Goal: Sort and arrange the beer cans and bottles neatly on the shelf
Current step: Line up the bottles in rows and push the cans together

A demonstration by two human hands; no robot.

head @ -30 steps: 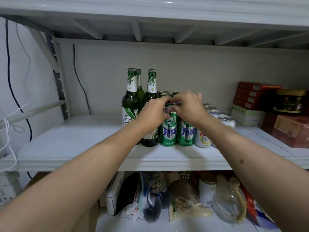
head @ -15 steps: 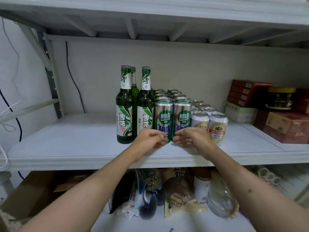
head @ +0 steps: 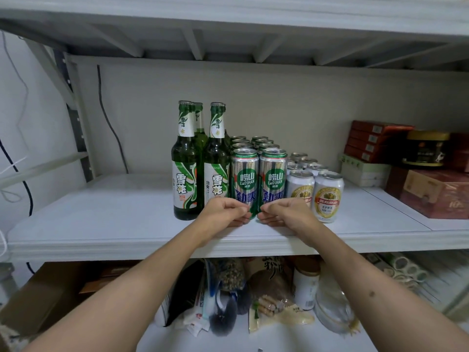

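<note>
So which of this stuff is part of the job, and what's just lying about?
Job: green bottles, tall green cans, short white cans, shelf.
Lying about: red boxes, dark jar, wall cable, clutter below.

A stack of red boxes (head: 378, 141) stands at the right of the shelf board (head: 101, 214), with a dark gold-lidded jar (head: 426, 148) just beside it and a brown carton (head: 436, 191) in front. Below the board lie snack packets (head: 274, 308) and a white canister (head: 305, 288).
</note>
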